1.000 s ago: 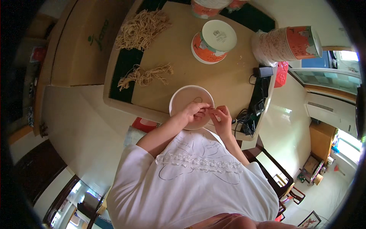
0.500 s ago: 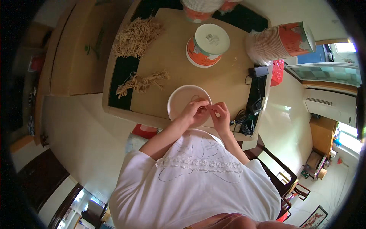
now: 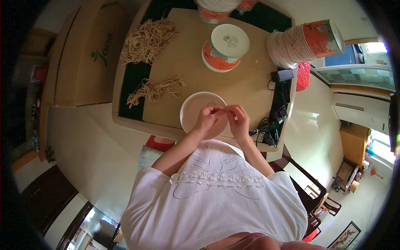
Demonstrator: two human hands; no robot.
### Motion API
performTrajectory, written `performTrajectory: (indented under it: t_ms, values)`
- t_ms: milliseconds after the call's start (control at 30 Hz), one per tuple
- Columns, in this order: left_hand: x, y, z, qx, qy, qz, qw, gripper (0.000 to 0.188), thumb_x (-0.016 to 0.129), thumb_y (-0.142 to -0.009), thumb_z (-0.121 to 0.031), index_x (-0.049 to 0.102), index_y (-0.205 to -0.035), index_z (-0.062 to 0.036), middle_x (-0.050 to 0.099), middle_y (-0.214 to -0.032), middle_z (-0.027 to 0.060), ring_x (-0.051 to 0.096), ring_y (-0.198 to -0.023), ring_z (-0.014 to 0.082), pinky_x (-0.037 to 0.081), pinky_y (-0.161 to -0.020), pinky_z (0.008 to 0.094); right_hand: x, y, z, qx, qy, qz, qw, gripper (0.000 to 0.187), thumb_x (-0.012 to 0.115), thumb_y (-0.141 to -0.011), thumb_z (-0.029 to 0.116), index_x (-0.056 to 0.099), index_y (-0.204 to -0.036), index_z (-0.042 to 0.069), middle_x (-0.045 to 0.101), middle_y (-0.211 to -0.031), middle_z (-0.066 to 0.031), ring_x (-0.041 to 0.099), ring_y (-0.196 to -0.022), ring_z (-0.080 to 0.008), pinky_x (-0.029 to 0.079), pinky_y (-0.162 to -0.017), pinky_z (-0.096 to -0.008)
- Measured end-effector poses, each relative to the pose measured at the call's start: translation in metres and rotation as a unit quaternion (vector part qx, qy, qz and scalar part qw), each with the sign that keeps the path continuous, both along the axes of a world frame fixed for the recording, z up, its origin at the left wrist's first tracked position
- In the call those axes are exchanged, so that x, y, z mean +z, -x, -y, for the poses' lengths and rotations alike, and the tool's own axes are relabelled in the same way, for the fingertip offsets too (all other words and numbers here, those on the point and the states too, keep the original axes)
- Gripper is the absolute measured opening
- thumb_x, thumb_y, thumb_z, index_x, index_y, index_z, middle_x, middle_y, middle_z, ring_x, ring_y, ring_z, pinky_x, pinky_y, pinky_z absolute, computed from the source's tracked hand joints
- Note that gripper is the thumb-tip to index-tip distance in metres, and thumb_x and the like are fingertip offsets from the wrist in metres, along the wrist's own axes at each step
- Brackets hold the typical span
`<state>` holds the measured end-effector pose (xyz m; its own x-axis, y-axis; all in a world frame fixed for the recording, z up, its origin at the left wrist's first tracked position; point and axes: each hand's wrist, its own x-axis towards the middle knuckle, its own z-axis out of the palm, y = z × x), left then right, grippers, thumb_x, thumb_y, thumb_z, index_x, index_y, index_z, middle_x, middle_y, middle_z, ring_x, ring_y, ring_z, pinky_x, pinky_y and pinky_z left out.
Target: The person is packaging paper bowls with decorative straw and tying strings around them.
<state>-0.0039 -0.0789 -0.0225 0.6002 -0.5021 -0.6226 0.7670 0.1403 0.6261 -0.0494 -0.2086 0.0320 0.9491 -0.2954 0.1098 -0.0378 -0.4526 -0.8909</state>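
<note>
A white paper bowl (image 3: 189, 109) stands at the near edge of the table with its open side up. Over its right rim, my left hand (image 3: 208, 119) and my right hand (image 3: 239, 121) meet, thumbs and forefingers pinched together. A thin loop of string (image 3: 211, 103) curves out beside my left fingers, inside the bowl. Both hands appear to pinch this string at the rim, though the fingertips cover most of it. To the left lies a small bundle of beige strings (image 3: 156, 89), with a larger tangled heap of string (image 3: 148, 41) beyond it.
Two orange-and-white paper bowls (image 3: 229, 41) sit upside down, stacked, beyond my hands. A long stack of bowls (image 3: 306, 41) in plastic lies at the far right. Black adapters and cables (image 3: 275, 125) run along the right edge; a cardboard box (image 3: 87, 58) stands at left.
The fingertips of both hands have come closer together over the rim and shifted slightly left and up. The bowl has moved a little left.
</note>
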Motion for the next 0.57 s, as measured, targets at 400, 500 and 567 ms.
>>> performTrajectory:
  t_ms: [400,500,567]
  values:
    - [0.014,0.007,0.007,0.070,-0.034,0.210,0.975,0.012,0.066,-0.082,-0.012,0.066,-0.090,-0.0026,0.061,-0.075,-0.0039,0.052,-0.066,0.0031,0.044,-0.060,0.0196,-0.001,-0.006,0.007,0.016,0.041,-0.023,0.999,0.012,0.065,-0.078,-0.002,0.062,-0.089,0.002,0.063,-0.082,-0.0068,0.055,-0.066,-0.0138,0.045,-0.059,-0.0245]
    - [0.024,0.007,0.005,0.013,-0.158,0.287,0.945,0.014,0.067,-0.082,-0.015,0.066,-0.089,-0.0034,0.063,-0.077,-0.0014,0.055,-0.068,0.0043,0.046,-0.062,0.0203,-0.001,-0.007,0.006,0.001,0.033,-0.020,0.999,0.016,0.065,-0.078,-0.001,0.063,-0.094,0.003,0.063,-0.085,-0.0069,0.056,-0.067,-0.0153,0.045,-0.061,-0.0248]
    - [0.027,0.006,0.003,-0.014,-0.270,0.404,0.874,0.011,0.064,-0.083,-0.017,0.068,-0.090,-0.0097,0.066,-0.082,0.0035,0.061,-0.065,0.0168,0.048,-0.063,0.0247,-0.005,-0.007,0.007,0.006,0.063,0.018,0.998,0.020,0.064,-0.081,0.001,0.063,-0.101,0.005,0.064,-0.090,-0.0064,0.057,-0.071,-0.0165,0.047,-0.063,-0.0258]
